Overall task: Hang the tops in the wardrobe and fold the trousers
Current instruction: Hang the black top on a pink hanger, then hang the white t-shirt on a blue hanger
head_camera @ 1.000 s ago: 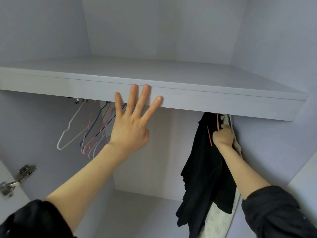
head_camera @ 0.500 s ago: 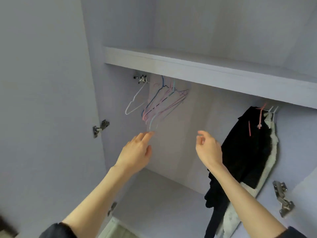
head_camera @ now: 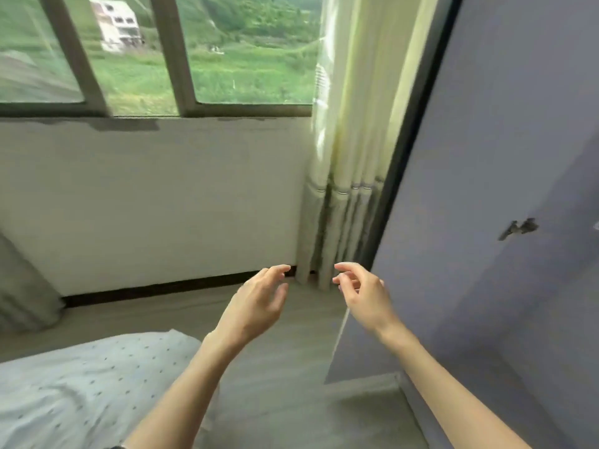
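Head view: the left hand [head_camera: 256, 306] and the right hand [head_camera: 364, 294] are raised side by side over the grey wood-look floor [head_camera: 291, 367], near each other but apart, fingers loosely curled and holding nothing. The open lilac wardrobe door [head_camera: 486, 189] stands at right, a metal hinge [head_camera: 518, 229] on its inner face. No tops or trousers appear in this view. A pale dotted bed sheet [head_camera: 81, 384] lies lower left. A cream pleated curtain [head_camera: 350, 157] hangs beside the dark-framed window [head_camera: 168, 53].
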`<state>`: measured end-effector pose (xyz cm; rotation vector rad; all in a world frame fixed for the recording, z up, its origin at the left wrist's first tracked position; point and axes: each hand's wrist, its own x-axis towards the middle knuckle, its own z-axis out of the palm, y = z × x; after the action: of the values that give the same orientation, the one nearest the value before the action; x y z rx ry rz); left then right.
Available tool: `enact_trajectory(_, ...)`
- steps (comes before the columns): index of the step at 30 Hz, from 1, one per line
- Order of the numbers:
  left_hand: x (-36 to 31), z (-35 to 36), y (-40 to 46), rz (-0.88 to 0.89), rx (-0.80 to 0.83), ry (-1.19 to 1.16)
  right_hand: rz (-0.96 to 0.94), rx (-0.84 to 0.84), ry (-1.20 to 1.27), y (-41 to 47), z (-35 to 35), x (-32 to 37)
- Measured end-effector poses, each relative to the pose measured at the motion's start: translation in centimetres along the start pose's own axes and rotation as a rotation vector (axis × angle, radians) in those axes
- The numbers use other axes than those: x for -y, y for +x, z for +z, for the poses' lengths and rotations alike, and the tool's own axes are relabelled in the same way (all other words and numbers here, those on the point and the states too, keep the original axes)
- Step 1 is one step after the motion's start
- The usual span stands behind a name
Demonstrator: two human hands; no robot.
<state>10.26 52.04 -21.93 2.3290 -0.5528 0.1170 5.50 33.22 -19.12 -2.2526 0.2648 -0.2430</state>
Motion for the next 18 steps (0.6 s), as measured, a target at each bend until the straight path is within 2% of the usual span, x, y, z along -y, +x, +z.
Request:
enact_trajectory(6, 11.9, -10.8, -6.9, -0.416, -0.253, 0.033, -0.259, 0.429, 0.062, 3.2, 15.3, 10.8)
enact_trajectory(11, 18.4, -16.6, -12.7, -0.721, -0.422, 0.085, -0.475, 0.741, 0.046, 3.7, 26.5, 17.9)
enact_trajectory(18, 21.6, -20.9, -23.0, -1.144, -0.677, 0.136, -0.814, 1.166, -0.037, -0.8, 38.8, 26.5)
